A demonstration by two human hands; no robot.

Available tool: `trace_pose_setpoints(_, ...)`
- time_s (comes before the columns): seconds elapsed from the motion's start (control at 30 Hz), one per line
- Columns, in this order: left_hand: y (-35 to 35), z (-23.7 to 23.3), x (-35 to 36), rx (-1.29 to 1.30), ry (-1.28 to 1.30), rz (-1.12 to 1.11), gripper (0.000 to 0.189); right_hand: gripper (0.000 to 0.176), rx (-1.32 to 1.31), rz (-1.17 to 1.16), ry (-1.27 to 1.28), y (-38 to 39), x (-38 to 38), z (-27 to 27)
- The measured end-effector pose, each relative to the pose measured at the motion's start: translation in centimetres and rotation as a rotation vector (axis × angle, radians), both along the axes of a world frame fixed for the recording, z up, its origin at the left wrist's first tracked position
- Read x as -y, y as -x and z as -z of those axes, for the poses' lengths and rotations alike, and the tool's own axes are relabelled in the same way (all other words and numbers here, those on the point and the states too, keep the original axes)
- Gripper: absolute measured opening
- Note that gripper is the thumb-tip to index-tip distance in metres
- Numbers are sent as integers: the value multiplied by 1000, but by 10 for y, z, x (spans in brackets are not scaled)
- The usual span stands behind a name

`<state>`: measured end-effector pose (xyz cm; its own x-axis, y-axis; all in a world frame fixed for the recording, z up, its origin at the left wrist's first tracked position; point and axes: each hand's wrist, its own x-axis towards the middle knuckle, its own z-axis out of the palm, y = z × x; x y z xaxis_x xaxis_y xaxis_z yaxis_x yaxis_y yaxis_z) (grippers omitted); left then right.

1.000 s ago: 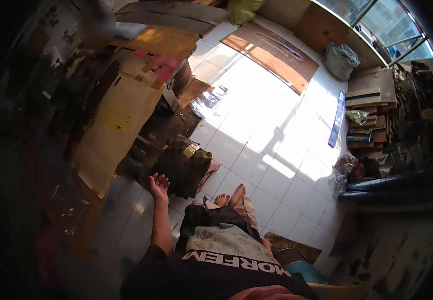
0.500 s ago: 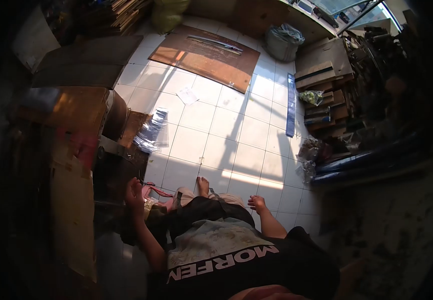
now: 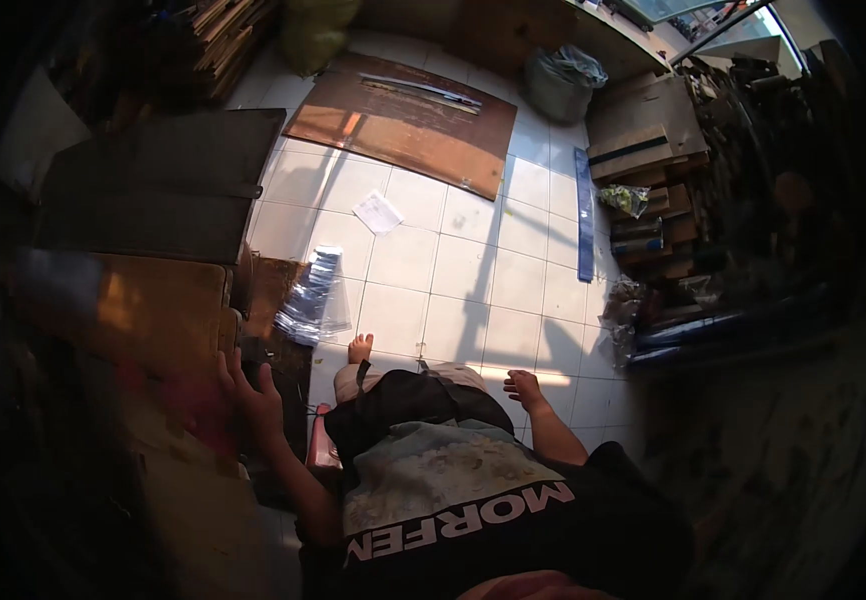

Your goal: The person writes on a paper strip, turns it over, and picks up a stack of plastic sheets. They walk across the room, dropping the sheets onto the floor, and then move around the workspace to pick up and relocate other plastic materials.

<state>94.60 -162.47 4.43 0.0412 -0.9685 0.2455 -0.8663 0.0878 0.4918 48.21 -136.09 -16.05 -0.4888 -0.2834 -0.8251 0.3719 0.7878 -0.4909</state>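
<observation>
My left hand (image 3: 256,398) is raised with fingers spread, holding nothing, beside the brown wooden furniture (image 3: 143,300) on the left. A pinkish-red item (image 3: 324,440) shows below it, partly hidden by my dark shirt. My right hand (image 3: 526,389) hangs free over the tiled floor (image 3: 463,262), empty, its fingers loosely bent and apart. Ahead of my left hand lies a stack of clear plastic sheets or bags (image 3: 313,300). One bare foot (image 3: 361,348) points forward near that stack.
A large brown board (image 3: 403,135) lies on the floor ahead, with thin strips (image 3: 421,93) on it. A white paper (image 3: 378,212) lies nearer. Along the right are a long blue strip (image 3: 584,215), a tied sack (image 3: 565,85) and piled wood pieces (image 3: 658,205).
My view has moved forward and turned slightly. My left hand has risen toward the brown furniture and its fingers have spread. A foot has stepped forward, closer to the plastic stack.
</observation>
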Motion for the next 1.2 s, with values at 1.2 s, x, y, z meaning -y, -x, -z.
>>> trace_pose_setpoints(1.2,-38,11,107,435,-329,-13,89,31,139,20,-72,-135,115,52)
